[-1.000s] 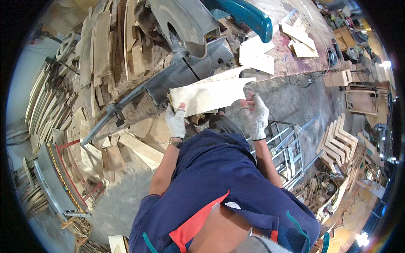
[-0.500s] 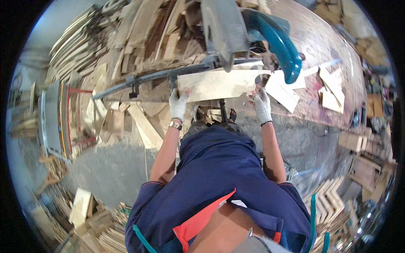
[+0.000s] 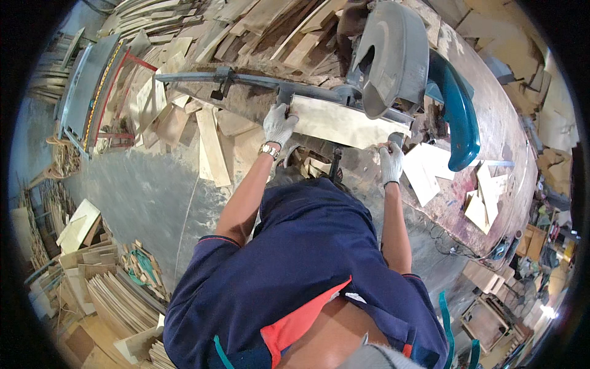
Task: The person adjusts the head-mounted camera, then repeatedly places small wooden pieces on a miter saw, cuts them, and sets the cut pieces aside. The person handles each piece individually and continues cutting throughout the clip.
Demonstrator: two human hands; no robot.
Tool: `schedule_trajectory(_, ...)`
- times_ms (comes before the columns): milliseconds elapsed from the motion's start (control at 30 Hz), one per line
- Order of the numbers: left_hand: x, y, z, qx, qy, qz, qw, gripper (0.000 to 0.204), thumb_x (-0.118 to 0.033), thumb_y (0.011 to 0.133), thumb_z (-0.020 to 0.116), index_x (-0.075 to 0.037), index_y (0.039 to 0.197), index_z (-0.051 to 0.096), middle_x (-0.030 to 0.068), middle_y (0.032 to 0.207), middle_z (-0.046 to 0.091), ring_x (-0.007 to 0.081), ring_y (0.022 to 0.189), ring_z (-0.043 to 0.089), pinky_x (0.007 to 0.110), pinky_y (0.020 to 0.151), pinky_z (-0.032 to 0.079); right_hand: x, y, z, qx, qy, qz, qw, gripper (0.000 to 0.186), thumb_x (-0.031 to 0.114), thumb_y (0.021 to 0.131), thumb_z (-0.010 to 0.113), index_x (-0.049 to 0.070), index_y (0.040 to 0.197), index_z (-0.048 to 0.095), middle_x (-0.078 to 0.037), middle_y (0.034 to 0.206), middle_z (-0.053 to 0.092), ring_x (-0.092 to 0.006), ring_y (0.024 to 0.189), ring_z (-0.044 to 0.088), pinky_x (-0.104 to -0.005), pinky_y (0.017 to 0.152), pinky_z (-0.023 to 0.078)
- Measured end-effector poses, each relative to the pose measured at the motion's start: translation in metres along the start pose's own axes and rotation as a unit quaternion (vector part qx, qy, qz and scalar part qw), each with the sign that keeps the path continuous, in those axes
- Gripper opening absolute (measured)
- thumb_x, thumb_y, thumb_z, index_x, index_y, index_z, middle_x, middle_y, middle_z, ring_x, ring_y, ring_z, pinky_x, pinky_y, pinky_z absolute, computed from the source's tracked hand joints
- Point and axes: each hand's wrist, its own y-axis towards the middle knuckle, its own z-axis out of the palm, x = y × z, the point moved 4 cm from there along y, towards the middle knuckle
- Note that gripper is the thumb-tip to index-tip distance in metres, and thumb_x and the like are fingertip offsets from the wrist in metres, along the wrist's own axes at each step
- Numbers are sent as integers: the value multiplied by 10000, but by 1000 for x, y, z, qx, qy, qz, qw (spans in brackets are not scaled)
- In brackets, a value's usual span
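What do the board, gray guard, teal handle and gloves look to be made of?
Board: likely bare wood; pale and matte.
Gray guard: probably metal, dull finish; gray, scuffed-looking surface.
Teal handle: painted metal or plastic, can't tell which; glossy highlights.
Gloves: knit fabric, fiber unclear; soft, matte, with snug cuffs.

Boards (image 3: 261, 17) lay heaped at the top. Upper left: grey panel (image 3: 91, 80) with a yellow strip along its edge, red metal bar (image 3: 141, 63) just beside it. Loose offcuts (image 3: 212, 147) lay near the grey floor (image 3: 132, 194). Lower left had stacked thin strips (image 3: 120, 301), green straps (image 3: 145, 265) near them. Lower right: wooden frame (image 3: 488, 323), bright light (image 3: 549, 312) near it.
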Motion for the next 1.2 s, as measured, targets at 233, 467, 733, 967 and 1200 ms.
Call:
schedule_trajectory(233,-1,-14,-10,67,-39,-17,997,551,-339,840,702,-47,1306,663,246,1096,651,431,1118,620,488,950,497,3,11,12,-90,35,-56,994,418,213,809,700,14,1174,747,-231,1040,754,-365,980,723,-415,903,541)
schedule_trajectory(467,16,-27,-5,68,46,162,983,748,-364,774,838,0,1387,612,197,1422,589,384,1316,559,446,1123,438,12,-4,14,-109,53,-51,991,346,225,831,710,25,1109,753,-202,988,750,-343,946,719,-424,868,546)
schedule_trajectory(733,13,-9,-19,87,146,195,966,567,-269,710,892,-29,1194,720,161,1174,689,377,1127,632,464,986,503,7,-30,8,-99,120,-41,987,373,152,771,674,47,1124,732,-231,1057,664,-433,1008,663,-468,929,533)
schedule_trajectory(967,-7,-11,-13,56,47,179,981,533,-232,757,866,21,1201,712,197,1188,675,389,1090,643,456,942,510,-10,5,3,-111,44,-174,977,391,103,785,740,59,1173,732,-207,1295,664,-417,1156,653,-459,989,539)
schedule_trajectory(1200,33,-6,-6,79,-8,76,994,577,-169,779,871,55,1282,698,191,1179,716,315,1079,670,427,941,520,3,25,-13,-13,29,-241,970,411,226,762,771,75,1142,731,-133,1115,697,-361,1066,686,-467,904,557)
